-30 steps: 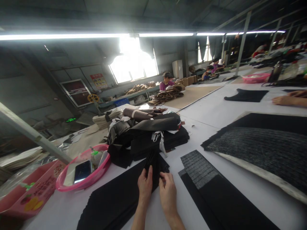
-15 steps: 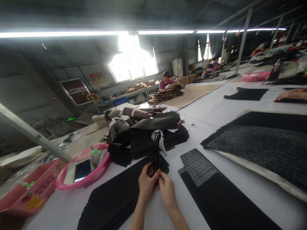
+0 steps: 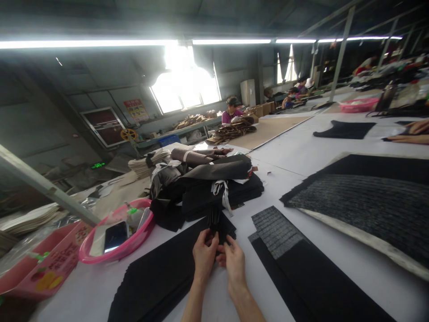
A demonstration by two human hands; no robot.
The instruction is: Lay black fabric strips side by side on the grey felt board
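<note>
My left hand (image 3: 203, 254) is closed, pinching the lower end of a bundle of narrow black fabric pieces (image 3: 213, 218) between thumb and fingers. Just to its right, my right hand (image 3: 235, 258) has its thumb pressed against curled fingers. Whatever sits between those fingertips is too small and dark to make out. Beneath and left of my hands lies a stack of large black fabric panels (image 3: 157, 273) with stepped edges. Right of my hands, long black panels (image 3: 311, 277) lie on the white table, partly topped by a grey-patterned piece (image 3: 278, 232).
A pink basin (image 3: 134, 248) holding a phone (image 3: 115, 237) stands at left beside a pink box (image 3: 50, 268). Ahead is a pile of tied dark fabric (image 3: 221, 192). A wide patterned stack (image 3: 362, 201) lies right. A co-worker's hands (image 3: 415, 132) show at the right edge.
My right hand has moved slightly right, away from my left thumb, opening a small gap between them. My left hand keeps its grip on the black bundle.
</note>
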